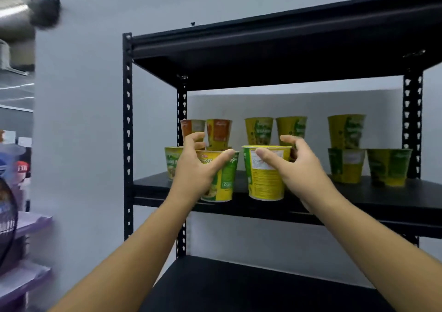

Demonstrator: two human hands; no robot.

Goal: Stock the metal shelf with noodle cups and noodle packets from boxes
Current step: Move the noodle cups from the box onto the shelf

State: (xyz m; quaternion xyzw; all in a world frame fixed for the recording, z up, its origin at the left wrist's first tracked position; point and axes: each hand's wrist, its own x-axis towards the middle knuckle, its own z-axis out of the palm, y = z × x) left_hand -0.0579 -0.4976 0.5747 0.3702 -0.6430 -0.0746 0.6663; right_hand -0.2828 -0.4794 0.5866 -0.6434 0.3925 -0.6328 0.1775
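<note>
Fingers (195, 137) of the left hand (193, 168) are spread and curved, the thumb wrapped across the front of a green-and-yellow noodle cup (221, 180) and the palm against its side. Fingers (288, 139) of the right hand (299, 168) arch over the far rim of a yellow noodle cup (263, 180), with the thumb pressed on its printed label. Both cups are upright, side by side but not touching, at the front edge of the middle board (358, 193) of a black metal shelf (128, 120), near its left end. Just left of the left hand, another green-and-yellow cup (171, 161) stands partly hidden. Along the back edge of the board are two orange cups (218, 129) raised on other cups, then two yellow cups (258, 129). Towards the right end, one yellow cup is stacked on another (346, 165), with a single cup (388, 166) beside them. The lower board (239, 287) is dark. A grey wall (83, 120) stands behind, and blurred purple trays (31, 223) sit at the far left.
</note>
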